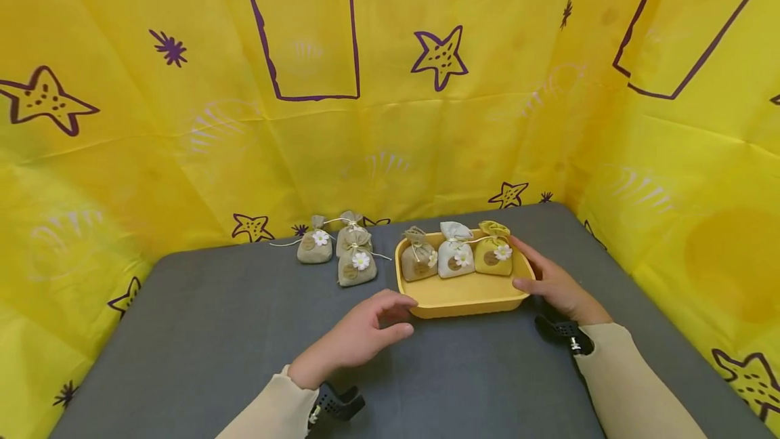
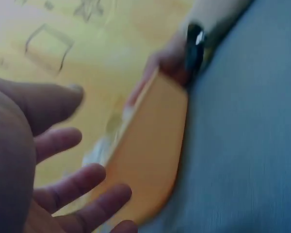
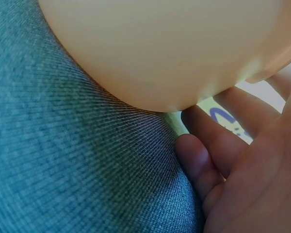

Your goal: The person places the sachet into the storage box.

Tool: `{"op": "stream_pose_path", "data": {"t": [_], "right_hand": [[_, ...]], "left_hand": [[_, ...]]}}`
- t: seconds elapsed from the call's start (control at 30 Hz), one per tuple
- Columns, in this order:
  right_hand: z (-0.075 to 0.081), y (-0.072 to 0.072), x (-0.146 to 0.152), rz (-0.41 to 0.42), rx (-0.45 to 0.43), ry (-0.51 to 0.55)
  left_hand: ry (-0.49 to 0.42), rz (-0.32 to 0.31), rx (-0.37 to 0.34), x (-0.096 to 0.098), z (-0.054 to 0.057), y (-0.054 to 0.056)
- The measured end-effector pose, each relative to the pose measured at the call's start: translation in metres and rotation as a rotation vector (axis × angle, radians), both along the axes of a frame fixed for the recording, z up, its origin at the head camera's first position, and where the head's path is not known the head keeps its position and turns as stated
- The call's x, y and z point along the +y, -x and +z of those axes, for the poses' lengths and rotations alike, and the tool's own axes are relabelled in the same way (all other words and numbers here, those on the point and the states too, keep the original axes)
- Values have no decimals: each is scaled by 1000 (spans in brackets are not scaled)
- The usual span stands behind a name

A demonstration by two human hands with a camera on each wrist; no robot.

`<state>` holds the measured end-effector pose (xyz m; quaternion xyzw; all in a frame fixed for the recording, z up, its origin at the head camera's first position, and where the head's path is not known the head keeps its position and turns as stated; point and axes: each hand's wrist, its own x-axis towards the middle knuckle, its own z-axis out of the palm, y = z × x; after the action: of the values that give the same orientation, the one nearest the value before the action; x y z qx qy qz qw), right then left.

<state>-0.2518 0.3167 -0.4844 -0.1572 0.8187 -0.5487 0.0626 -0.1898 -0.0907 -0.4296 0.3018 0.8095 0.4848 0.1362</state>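
A yellow plastic tray [image 1: 469,307] sits on the grey table with three small drawstring sachets in a row along its back: a brown one [image 1: 418,264], a whitish one [image 1: 454,249] and a yellow one [image 1: 492,259]. Each carries a flower and a round tag. My right hand [image 1: 557,286] grips the tray's right end, thumb over the rim and fingers along the outer wall. At the front left corner, my left hand [image 1: 372,329] is held with thumb and fingers apart, fingertips right by the rim. Its palm holds nothing in the left wrist view.
Left of the tray stand three beige sachets in a cluster: one at the left [image 1: 314,248], one in front [image 1: 357,269] and one behind [image 1: 346,227], their strings trailing out. Yellow patterned cloth [image 1: 390,134] hangs behind and at the sides of the grey table [image 1: 231,330].
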Motion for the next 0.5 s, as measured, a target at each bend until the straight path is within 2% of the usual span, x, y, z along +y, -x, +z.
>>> {"op": "stream_pose_path", "data": {"t": [0.07,0.13,0.2,0.27,0.37,0.5], "right_hand": [[0,0,0,-2,-1,2],[1,0,-1,-3,-3,2],[1,0,0,-1,-4,8],[1,0,0,-2,-6,10],[0,-1,1,-5,-6,7],[0,0,0,-3,-5,3]], "left_hand": [[-1,115,-48,-21,-7,4],[-6,262,-121,-42,-12,8],[-63,397,-240,-63,-17,12],[-144,507,-366,-83,-20,15],[-272,586,-499,-111,-21,21],[-395,594,-553,-141,-22,30]]}}
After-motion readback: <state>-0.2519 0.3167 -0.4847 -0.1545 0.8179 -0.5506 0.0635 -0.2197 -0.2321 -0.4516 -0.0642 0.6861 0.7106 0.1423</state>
